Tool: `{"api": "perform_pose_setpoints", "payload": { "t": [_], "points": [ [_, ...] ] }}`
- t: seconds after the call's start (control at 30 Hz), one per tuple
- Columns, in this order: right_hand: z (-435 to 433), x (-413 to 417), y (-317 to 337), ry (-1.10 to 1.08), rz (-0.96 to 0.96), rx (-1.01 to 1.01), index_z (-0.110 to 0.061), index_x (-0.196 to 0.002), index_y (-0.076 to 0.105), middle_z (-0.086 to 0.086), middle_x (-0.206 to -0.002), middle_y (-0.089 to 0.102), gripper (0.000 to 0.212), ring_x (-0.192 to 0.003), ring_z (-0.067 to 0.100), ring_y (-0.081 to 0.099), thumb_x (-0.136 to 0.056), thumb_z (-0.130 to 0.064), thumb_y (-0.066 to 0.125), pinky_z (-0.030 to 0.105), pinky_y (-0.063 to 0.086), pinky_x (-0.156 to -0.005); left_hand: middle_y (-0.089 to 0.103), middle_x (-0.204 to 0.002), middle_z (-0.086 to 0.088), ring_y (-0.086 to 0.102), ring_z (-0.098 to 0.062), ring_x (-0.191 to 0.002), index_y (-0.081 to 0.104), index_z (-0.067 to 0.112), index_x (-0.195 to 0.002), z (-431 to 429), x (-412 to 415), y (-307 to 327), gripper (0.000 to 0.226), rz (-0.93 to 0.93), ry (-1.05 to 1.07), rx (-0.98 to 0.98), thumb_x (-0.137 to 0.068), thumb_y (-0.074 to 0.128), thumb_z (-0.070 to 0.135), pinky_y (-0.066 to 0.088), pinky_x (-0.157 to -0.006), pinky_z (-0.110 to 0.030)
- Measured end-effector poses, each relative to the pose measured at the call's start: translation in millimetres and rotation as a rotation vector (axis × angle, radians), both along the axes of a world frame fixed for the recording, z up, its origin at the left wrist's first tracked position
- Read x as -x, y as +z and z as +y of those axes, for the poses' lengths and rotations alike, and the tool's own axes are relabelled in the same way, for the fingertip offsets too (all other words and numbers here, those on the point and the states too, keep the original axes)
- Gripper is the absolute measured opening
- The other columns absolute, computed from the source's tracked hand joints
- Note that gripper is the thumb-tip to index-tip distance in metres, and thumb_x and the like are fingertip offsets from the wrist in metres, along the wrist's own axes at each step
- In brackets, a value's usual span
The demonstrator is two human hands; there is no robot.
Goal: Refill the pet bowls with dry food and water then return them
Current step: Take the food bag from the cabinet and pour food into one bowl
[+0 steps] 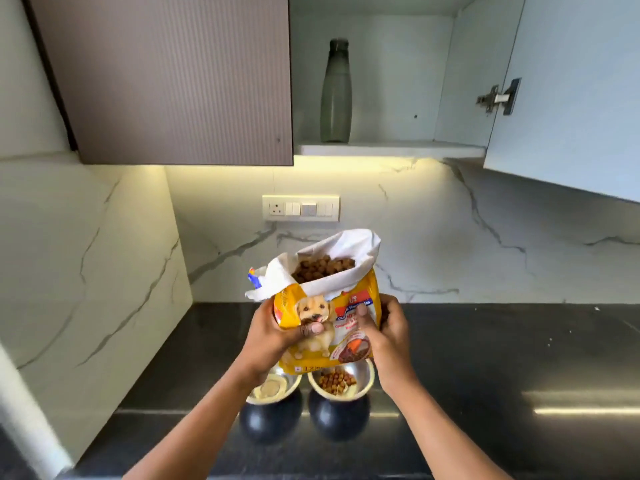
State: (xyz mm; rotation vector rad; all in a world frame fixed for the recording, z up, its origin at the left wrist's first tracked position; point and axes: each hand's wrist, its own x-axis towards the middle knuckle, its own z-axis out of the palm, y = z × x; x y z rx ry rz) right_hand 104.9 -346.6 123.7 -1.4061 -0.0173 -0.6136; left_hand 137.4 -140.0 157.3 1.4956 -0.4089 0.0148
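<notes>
Head view: both hands' fingers pinch open yellow kibble bag point(322, 323) upright over two steel bowls point(341, 379) — slack grip or tilt spills kibble onto dark tabletop point(485, 358).

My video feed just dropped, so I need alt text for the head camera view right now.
Both hands, left hand and right hand, hold an open yellow dog food bag upright above two steel bowls on a dark counter. The right bowl holds kibble; the left bowl has none. A grey bottle stands in the open cabinet above.

grey bottle point(335, 91) upright on open cabinet shelf point(391, 149); switch panel point(300, 208) on marble backsplash.
</notes>
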Motion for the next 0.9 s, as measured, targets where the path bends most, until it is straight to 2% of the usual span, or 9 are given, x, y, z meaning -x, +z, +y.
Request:
{"api": "perform_pose_setpoints", "payload": {
  "t": [0.13,0.23,0.3,0.37,0.5,0.57,0.67,0.77,0.9],
  "points": [
    [2,1,-31,0.242,0.179,-0.206,-0.005,-0.117,0.059,0.019,-0.111,0.078,0.053,-0.102,0.041,0.076,-0.076,-0.026,0.086,0.047,0.065,-0.080,0.078,-0.106,-0.009,0.075,-0.029,-0.099,0.068,0.013,-0.113,14,13,-26,0.048,0.070,0.005,-0.006,-0.069,0.084,0.000,0.062,-0.078,-0.035],
    [-1,-3,-49,0.397,0.262,-0.279,-0.005,-0.120,0.057,0.021,-0.116,0.075,0.052,-0.105,0.039,0.075,-0.074,-0.008,0.082,0.045,0.065,-0.081,0.077,-0.110,-0.010,0.074,-0.032,-0.102,0.066,0.010,-0.118,25,17,-41,0.048,0.129,-0.014,-0.022,-0.074,0.083,0.003,0.062,-0.079,-0.037],
    [-3,-7,-56,0.494,0.306,-0.265,-0.005,-0.129,0.057,0.022,-0.121,0.074,0.064,-0.108,0.038,0.074,-0.071,-0.002,0.084,0.046,0.064,-0.085,0.075,-0.116,-0.011,0.073,-0.033,-0.105,0.063,0.011,-0.123,32,18,-49,0.057,0.159,-0.038,-0.038,-0.073,0.089,0.015,0.061,-0.086,-0.044],
    [-5,-15,-63,0.598,0.338,-0.216,-0.004,-0.138,0.056,0.025,-0.129,0.071,0.077,-0.118,0.043,0.070,-0.069,0.000,0.088,0.053,0.061,-0.094,0.073,-0.120,-0.013,0.071,-0.035,-0.108,0.059,0.010,-0.129,38,16,-58,0.079,0.203,-0.052,-0.069,-0.062,0.094,0.032,0.058,-0.091,-0.051],
    [-4,-29,-73,0.713,0.339,-0.135,-0.010,-0.130,0.070,0.023,-0.127,0.073,0.064,-0.121,0.044,0.068,-0.070,0.007,0.084,0.060,0.055,-0.104,0.071,-0.123,-0.014,0.070,-0.037,-0.110,0.054,0.010,-0.133,46,12,-71,0.093,0.292,-0.058,-0.119,-0.056,0.096,0.043,0.054,-0.095,-0.060],
    [0,-32,-74,0.774,0.360,-0.171,-0.021,-0.117,0.078,0.013,-0.117,0.079,0.061,-0.113,0.033,0.074,-0.061,-0.001,0.091,0.049,0.062,-0.095,0.071,-0.123,-0.014,0.070,-0.037,-0.111,0.054,0.011,-0.134,49,12,-74,0.095,0.322,-0.059,-0.153,-0.056,0.095,0.044,0.053,-0.096,-0.061],
    [5,-40,-84,0.885,0.402,-0.244,-0.018,-0.126,0.067,0.006,-0.112,0.080,0.094,-0.106,0.023,0.077,-0.041,-0.026,0.107,0.037,0.064,-0.085,0.071,-0.124,-0.014,0.070,-0.037,-0.111,0.054,0.010,-0.134,55,6,-84,0.095,0.371,-0.047,-0.191,-0.055,0.096,0.043,0.053,-0.096,-0.061],
    [14,-49,-100,0.877,0.444,-0.317,-0.015,-0.132,0.061,0.009,-0.114,0.080,0.107,-0.108,0.027,0.076,-0.037,-0.036,0.108,0.040,0.064,-0.084,0.070,-0.125,-0.016,0.068,-0.039,-0.113,0.056,0.010,-0.133,64,1,-91,0.088,0.397,-0.049,-0.220,-0.059,0.095,0.037,0.051,-0.097,-0.064],
    [28,-56,-125,0.857,0.501,-0.374,-0.017,-0.127,0.066,0.010,-0.114,0.080,0.100,-0.107,0.028,0.076,-0.039,-0.043,0.106,0.041,0.064,-0.086,0.071,-0.124,-0.013,0.070,-0.035,-0.111,0.057,0.011,-0.132,68,0,-100,0.061,0.387,-0.025,-0.315,-0.077,0.081,0.018,0.054,-0.095,-0.059]
  ]
}}
